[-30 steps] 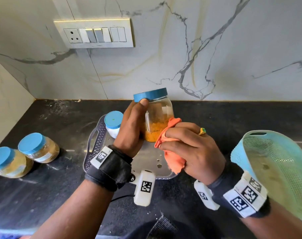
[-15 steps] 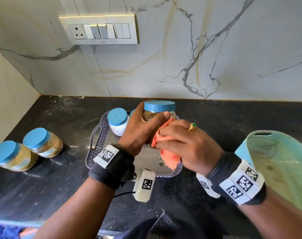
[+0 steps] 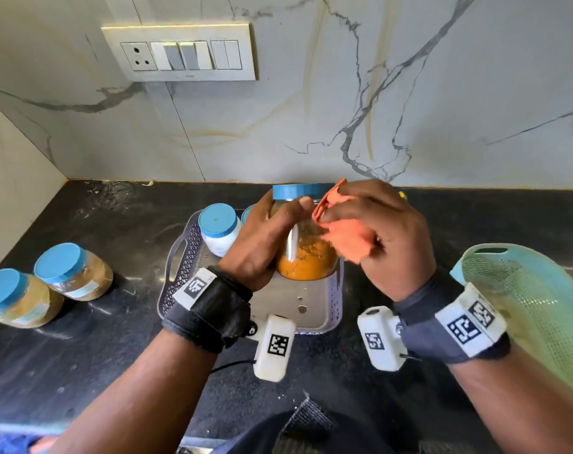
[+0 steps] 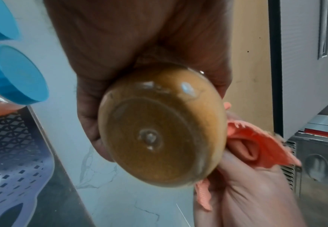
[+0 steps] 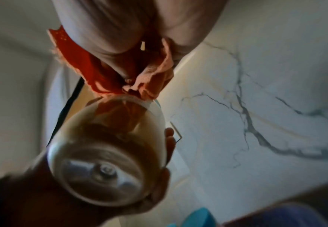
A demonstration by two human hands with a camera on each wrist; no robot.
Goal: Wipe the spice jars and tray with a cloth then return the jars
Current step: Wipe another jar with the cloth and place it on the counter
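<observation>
My left hand (image 3: 262, 237) grips a clear jar of orange spice (image 3: 306, 257) with a blue lid, held upright above the grey perforated tray (image 3: 185, 260). Its round base (image 4: 159, 135) fills the left wrist view, and the jar (image 5: 104, 155) shows blurred in the right wrist view. My right hand (image 3: 373, 231) holds a bunched orange cloth (image 3: 344, 237) against the jar's upper right side, near the lid. The cloth (image 4: 256, 147) also shows beside the base, and the cloth (image 5: 104, 76) is crumpled under my palm. A white jar with a blue lid (image 3: 218, 229) stands on the tray.
Two blue-lidded jars of brown spice (image 3: 72, 271) (image 3: 16, 299) lie on the black counter at the left. A pale green mesh basket (image 3: 534, 309) leans at the right edge. A switch plate (image 3: 180, 52) is on the marble wall behind.
The jar has been kept in my left hand and lifted again above the tray. My right hand has slid the cloth up the jar's right side toward the lid.
</observation>
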